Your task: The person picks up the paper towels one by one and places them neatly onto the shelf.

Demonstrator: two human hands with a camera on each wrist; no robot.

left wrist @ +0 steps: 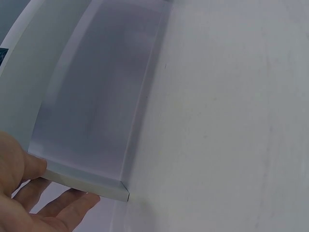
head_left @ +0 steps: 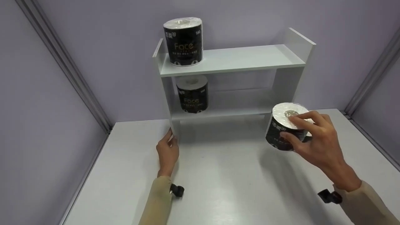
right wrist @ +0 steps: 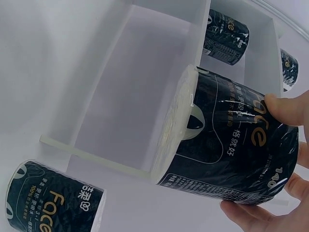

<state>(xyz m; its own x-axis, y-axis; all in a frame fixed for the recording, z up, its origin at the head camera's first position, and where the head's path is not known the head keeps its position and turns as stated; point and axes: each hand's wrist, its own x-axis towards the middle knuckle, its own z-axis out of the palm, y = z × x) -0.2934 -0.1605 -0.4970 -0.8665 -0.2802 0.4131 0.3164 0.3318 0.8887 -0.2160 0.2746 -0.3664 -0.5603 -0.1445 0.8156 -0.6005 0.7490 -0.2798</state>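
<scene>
My right hand [head_left: 322, 140] grips a toilet paper roll [head_left: 276, 132] in a black wrapper marked "Face", thumb on its side and fingers over the top. It hangs above the table by the right end of a white two-tier shelf [head_left: 250, 59]. In the right wrist view, thumb and fingers hold the roll [right wrist: 231, 135] around its upper end. My left hand [head_left: 168, 153] pinches the lower edge of the shelf's left side panel [left wrist: 87, 185], thumb on one face and fingers on the other.
One matching roll [head_left: 184, 45] stands on the top tier's left end, another [head_left: 193, 98] below it on the lower tier. A further roll [right wrist: 53, 200] stands on the white table [head_left: 218, 187] beside the shelf's right side, mostly hidden in the head view. Lilac walls [head_left: 118, 62] enclose the table.
</scene>
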